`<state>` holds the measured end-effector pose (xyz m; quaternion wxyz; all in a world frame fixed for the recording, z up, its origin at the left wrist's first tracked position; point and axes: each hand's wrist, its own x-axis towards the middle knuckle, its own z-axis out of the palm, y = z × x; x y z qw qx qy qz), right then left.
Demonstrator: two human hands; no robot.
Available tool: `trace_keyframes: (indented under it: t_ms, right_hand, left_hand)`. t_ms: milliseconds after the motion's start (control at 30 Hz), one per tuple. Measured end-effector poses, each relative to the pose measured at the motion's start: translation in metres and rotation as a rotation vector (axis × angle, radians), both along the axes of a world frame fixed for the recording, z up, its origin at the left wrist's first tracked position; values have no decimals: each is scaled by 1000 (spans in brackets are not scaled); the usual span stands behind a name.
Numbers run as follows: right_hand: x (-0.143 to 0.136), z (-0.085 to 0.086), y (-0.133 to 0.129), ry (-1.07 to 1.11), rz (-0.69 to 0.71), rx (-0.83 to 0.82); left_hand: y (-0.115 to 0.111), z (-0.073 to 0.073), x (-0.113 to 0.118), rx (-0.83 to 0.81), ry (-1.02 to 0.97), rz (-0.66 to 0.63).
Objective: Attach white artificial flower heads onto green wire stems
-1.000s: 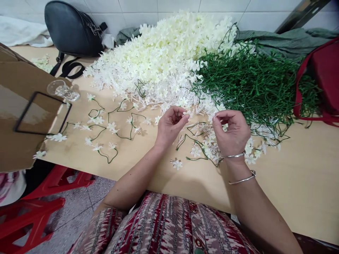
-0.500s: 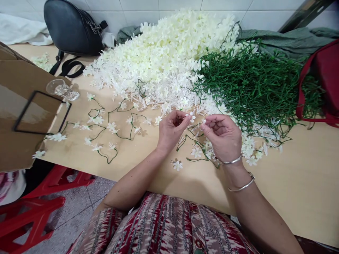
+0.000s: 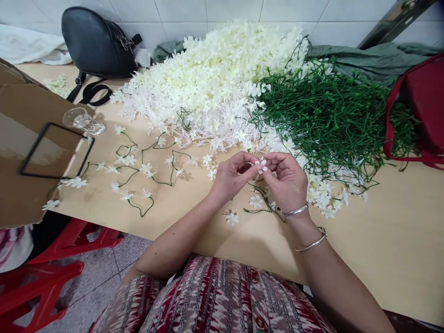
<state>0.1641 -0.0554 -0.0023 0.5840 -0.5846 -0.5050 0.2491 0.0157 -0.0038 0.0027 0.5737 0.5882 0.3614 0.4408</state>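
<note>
Left hand [image 3: 236, 175]: thumb and fingertips pinch a small white petalled flower [image 3: 261, 165], held above the pale wood-toned tabletop [image 3: 391, 222]. Right hand [image 3: 288, 181]: fingertips drawn in at the same flower's right edge, though whether they grip it cannot be told. Beyond the hands lie a broad heap of cream-white flowers [image 3: 222, 69] and, adjoining it, a tangled pile of thin green stems [image 3: 333, 111].

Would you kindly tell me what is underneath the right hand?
White flowers and green stems show on the tabletop just past the right hand; whatever lies directly beneath it is covered and cannot be seen.
</note>
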Motion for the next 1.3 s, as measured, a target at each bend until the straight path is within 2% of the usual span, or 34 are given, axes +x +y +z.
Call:
trace_keyframes:
  t_ms: [167, 233, 367, 500, 767, 1100, 1300]
  right_hand:
    - [18, 3, 0, -283, -144, 29]
    - [25, 4, 1, -213, -161, 53]
    - [21, 7, 1, 99, -39, 92]
    - [3, 10, -3, 85, -14, 127]
    - [0, 13, -4, -290, -118, 189]
    - [-3, 5, -3, -341, -178, 269]
    - [-2, 1, -2, -419, -212, 286]
  left_hand:
    - [4, 2, -5, 12, 36, 160]
    - [6, 2, -6, -5, 25, 195]
    - [6, 3, -5, 28, 9, 219]
    - [3, 6, -2, -44, -3, 139]
    - [0, 7, 0, -168, -92, 14]
    - [0, 16, 0, -318, -119, 9]
    - [-1, 12, 1, -290, -111, 11]
